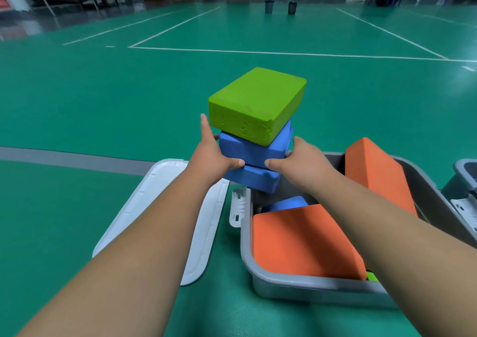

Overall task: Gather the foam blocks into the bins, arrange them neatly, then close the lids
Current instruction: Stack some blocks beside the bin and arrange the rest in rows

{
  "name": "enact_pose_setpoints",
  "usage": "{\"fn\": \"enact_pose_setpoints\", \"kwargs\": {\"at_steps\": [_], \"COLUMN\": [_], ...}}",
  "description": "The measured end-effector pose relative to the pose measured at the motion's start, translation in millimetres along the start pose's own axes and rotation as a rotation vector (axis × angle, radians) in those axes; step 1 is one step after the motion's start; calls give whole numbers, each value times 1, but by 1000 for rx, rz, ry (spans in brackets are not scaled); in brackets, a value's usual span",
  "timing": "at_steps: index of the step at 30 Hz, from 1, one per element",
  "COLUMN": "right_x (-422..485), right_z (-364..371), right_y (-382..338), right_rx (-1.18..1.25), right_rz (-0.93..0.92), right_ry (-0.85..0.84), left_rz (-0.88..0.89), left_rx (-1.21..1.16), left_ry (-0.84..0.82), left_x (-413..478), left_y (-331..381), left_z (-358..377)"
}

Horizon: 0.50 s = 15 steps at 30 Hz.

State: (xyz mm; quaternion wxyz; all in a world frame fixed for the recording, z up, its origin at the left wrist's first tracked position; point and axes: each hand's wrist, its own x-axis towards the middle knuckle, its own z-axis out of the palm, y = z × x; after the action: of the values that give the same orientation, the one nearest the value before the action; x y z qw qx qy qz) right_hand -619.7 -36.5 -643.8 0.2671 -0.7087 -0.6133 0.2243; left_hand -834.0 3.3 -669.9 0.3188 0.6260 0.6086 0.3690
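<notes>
Head view: both hands clasp a stack of three rectangular foam blocks (254, 153), a lime-green foam block (258, 99) over two blue ones, above the far left corner of the open grey plastic bin (245, 246). The left hand (214, 156) grasps the stack's left side, forefinger straight up; the right hand (302, 161) grasps the right side, each thumb on the near face. Two orange foam blocks (304, 243) and a blue foam block (289, 203) lie inside. A white plastic lid (160, 194) lies just left of the bin.

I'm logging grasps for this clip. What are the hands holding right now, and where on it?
A three-block stack: green block atop two blue blocks. The left hand and right hand grip the blue blocks' opposite sides, thumbs in front.
</notes>
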Motion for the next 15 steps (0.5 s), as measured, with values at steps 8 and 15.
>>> {"fn": "enact_pose_setpoints", "kwargs": {"at_steps": [8, 15], "right_x": [0, -1], "right_z": [-5, -9], "right_y": [1, -4], "right_rx": [-107, -301], "right_rz": [-43, -95], "right_ry": [-78, -103], "left_rz": [-25, 28], "left_rx": [-251, -144], "left_ry": [-6, -20], "left_x": [-2, -6], "left_y": [0, 3], "left_z": [-5, -2]}}
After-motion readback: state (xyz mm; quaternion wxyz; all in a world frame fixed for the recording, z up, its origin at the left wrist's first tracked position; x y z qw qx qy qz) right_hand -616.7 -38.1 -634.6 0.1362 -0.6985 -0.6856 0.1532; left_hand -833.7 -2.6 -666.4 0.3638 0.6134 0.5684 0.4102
